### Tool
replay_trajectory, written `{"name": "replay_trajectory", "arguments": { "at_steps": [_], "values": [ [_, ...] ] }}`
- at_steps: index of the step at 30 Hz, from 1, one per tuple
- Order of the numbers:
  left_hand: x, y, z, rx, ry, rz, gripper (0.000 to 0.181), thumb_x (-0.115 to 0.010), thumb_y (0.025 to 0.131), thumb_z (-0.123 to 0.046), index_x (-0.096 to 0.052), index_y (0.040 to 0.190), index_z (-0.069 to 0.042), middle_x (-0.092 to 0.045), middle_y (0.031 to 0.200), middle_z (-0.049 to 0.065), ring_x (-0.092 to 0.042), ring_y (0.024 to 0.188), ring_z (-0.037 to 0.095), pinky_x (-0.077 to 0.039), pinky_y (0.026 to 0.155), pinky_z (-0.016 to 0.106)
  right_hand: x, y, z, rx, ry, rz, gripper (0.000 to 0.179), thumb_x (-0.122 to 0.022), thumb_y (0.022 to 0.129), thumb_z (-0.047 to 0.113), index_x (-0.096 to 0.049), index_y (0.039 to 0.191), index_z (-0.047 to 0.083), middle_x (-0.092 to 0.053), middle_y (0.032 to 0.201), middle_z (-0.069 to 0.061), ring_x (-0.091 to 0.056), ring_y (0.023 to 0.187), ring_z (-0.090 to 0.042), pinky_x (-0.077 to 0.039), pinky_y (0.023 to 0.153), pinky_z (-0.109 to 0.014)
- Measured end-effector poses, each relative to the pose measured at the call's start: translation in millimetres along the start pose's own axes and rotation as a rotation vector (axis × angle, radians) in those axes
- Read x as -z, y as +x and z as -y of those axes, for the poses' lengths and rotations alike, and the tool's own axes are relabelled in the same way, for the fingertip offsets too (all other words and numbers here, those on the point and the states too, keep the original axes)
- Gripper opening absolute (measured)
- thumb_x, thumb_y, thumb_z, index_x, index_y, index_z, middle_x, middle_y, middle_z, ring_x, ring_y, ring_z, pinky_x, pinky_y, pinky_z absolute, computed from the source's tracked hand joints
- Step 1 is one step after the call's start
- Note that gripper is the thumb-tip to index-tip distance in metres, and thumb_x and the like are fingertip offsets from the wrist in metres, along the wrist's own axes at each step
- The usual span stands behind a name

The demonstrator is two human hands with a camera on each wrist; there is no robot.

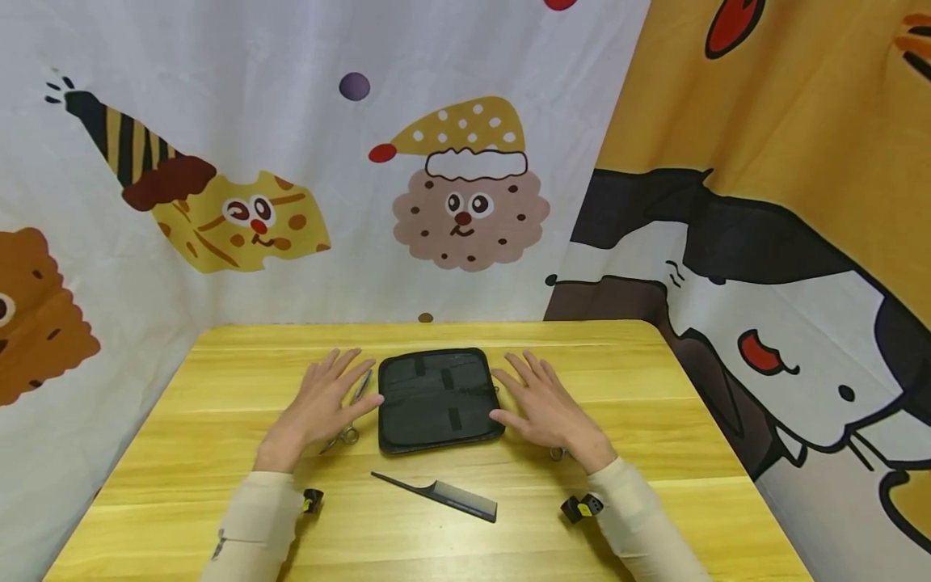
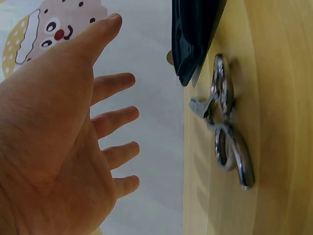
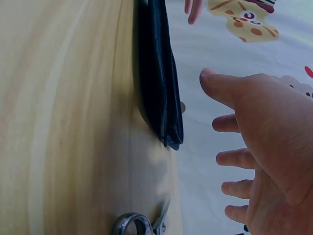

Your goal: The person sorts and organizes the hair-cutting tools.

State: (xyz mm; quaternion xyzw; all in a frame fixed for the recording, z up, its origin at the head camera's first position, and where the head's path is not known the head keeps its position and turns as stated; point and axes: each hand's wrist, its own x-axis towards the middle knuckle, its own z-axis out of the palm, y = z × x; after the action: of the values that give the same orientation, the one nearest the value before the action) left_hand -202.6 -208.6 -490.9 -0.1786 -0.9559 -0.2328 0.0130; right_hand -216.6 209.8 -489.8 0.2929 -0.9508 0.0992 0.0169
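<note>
An opened black zip case (image 1: 436,412) with small elastic loops lies on the table, between my two hands. My left hand (image 1: 320,408) hovers at its left side, fingers spread, thumb tip by the case edge. Beneath that hand lies a pair of metal scissors (image 2: 239,152), partly covered in the head view. On the other side my right hand (image 1: 549,404) is held with fingers extended, its thumb overlapping the case's right edge. Another pair of scissors (image 3: 129,217) lies under the right hand, mostly hidden from the head view. Neither hand holds anything.
Nearer to me, a dark tail comb (image 1: 458,499) lies slantwise on the wooden table (image 1: 407,541). A curtain (image 1: 291,105) printed with cartoon figures hangs behind the table's far edge. Small black-and-yellow devices (image 1: 582,508) sit at both wrists.
</note>
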Motion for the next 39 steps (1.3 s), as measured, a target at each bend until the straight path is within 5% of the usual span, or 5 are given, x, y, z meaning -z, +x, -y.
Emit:
{"name": "replay_trajectory", "arguments": {
  "at_steps": [18, 26, 39],
  "values": [
    [-18.6, 4.3, -25.1, -0.082, -0.016, 0.138, 0.093, -0.078, 0.103, -0.062, -0.047, 0.173, -0.009, -0.035, 0.183, 0.023, -0.031, 0.169, 0.057, -0.021, 0.138, 0.079, -3, 1.6, 3, 0.017, 0.013, 0.004, 0.074, -0.064, 0.113, 0.058, -0.048, 0.173, 0.018, -0.034, 0.184, -0.022, -0.026, 0.172, -0.055, -0.025, 0.138, -0.076],
    [-24.0, 4.9, -27.8, -0.056, -0.006, 0.210, 0.102, -0.086, 0.096, -0.063, -0.049, 0.171, -0.005, -0.039, 0.181, 0.024, -0.033, 0.169, 0.056, -0.031, 0.135, 0.076, -8, 2.4, 2, 0.019, 0.031, 0.032, 0.075, -0.063, 0.113, 0.058, -0.048, 0.173, 0.016, -0.035, 0.184, -0.021, -0.027, 0.173, -0.053, -0.024, 0.139, -0.075],
    [-31.0, 4.8, -31.4, -0.051, 0.056, 0.207, 0.099, -0.094, 0.089, -0.060, -0.061, 0.160, 0.000, -0.046, 0.176, 0.023, -0.040, 0.167, 0.050, -0.039, 0.134, 0.069, -13, 1.1, -8, -0.017, -0.008, 0.090, 0.071, -0.062, 0.114, 0.057, -0.054, 0.168, 0.012, -0.043, 0.179, -0.023, -0.036, 0.169, -0.054, -0.031, 0.137, -0.073]
  ]
}}
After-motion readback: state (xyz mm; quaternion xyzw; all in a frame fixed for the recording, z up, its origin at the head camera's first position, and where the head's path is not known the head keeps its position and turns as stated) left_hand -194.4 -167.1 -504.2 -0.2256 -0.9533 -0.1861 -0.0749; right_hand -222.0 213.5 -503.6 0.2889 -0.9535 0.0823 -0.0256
